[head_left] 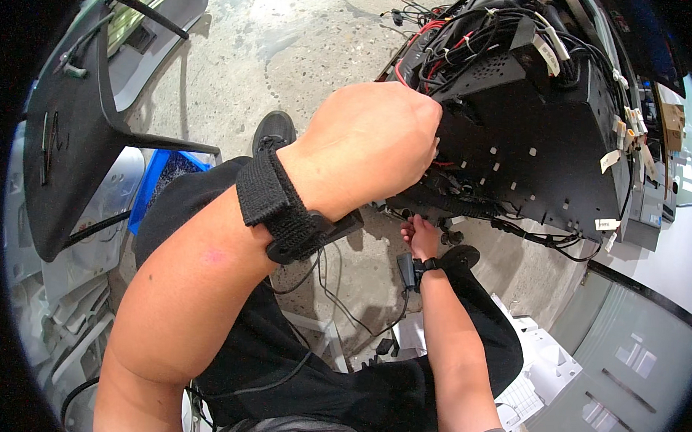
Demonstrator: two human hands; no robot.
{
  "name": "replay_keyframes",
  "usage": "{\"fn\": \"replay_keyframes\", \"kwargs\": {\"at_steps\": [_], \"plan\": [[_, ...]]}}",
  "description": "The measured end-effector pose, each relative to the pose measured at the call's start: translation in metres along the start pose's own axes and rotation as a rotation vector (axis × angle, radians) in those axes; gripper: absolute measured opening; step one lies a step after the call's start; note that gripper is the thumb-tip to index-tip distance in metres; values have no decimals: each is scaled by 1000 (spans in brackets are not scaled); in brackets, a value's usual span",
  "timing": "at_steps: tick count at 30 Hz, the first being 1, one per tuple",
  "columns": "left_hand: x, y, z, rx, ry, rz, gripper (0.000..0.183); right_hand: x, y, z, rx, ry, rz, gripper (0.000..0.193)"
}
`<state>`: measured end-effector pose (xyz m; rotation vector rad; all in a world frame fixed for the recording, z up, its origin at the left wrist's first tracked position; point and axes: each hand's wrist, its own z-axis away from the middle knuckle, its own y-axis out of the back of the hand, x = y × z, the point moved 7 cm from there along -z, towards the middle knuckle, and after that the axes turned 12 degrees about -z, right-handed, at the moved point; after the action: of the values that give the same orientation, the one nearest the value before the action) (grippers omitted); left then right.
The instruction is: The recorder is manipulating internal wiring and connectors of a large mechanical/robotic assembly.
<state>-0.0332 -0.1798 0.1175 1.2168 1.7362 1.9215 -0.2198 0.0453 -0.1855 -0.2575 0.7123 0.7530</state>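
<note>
The left hand point(371, 144) is closed in a fist against the near edge of the black metal chassis point(531, 139), among its wires point(444, 36). The right hand point(421, 235) is under the lower edge of the chassis; I cannot tell its grip.

The floor point(306, 39) is bare grey concrete with stains. A black chair point(66, 145) stands at the left, near a blue crate point(153, 182). Grey metal panels point(630, 363) lie at the lower right.
</note>
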Motion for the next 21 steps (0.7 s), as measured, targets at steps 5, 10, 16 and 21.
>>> {"fn": "replay_keyframes", "kwargs": {"at_steps": [5,10,16,21], "plan": [[1,1,-1,17,-6,2,15,-1,6,-10,13,37,-10,28],[1,-1,-2,-10,-1,-10,15,-24,-16,-4,-59,49,297,27],[3,2,-3,17,-5,8,14,-31,1,-17,22,111,487,25],[3,2,-1,69,-35,-11,14,-26,-9,-14,-78,110,700,27]]}}
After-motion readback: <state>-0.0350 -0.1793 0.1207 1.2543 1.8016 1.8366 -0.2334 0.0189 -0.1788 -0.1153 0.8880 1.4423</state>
